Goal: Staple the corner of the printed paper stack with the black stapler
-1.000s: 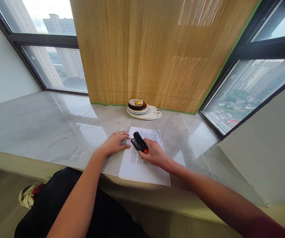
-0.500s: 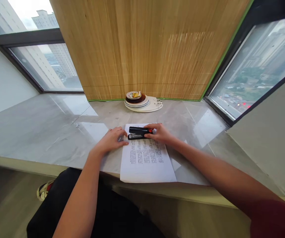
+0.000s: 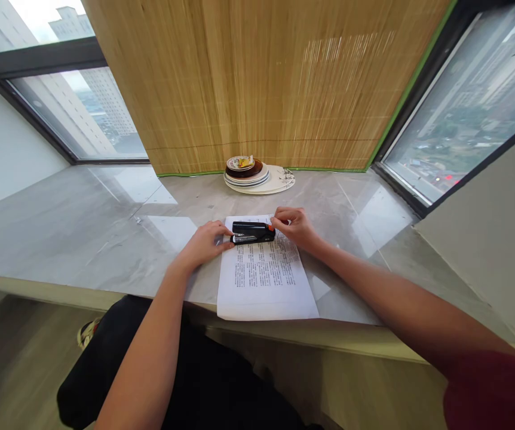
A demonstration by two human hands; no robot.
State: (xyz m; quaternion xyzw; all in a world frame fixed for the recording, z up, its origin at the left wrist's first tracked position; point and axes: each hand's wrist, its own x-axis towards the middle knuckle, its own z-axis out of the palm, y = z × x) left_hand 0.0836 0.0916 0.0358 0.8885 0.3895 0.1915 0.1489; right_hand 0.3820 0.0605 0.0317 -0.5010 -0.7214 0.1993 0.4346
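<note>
A black stapler [image 3: 252,232] with a red part at its rear end lies across the upper part of a printed white sheet of paper [image 3: 261,301]. Its jaw gapes toward the left. My left hand [image 3: 204,242] has thumb and forefinger pinched at the stapler's front tip, beside the paper's left edge. At the other end, my right hand [image 3: 296,226] is closed, with its fingertips on the red part. The lower edge of the paper hangs slightly over the front of the ledge.
The grey marble ledge [image 3: 82,239] carries the paper. Behind it, stacked plates [image 3: 269,182] with a small yellow item on top stand by a bamboo blind [image 3: 248,89]. Windows flank the blind on both sides. My knee in black trousers is below the ledge.
My right hand has slid back from around the stapler's body to its red rear end. My left fingers have closed in on the front tip. The view has tilted slightly.
</note>
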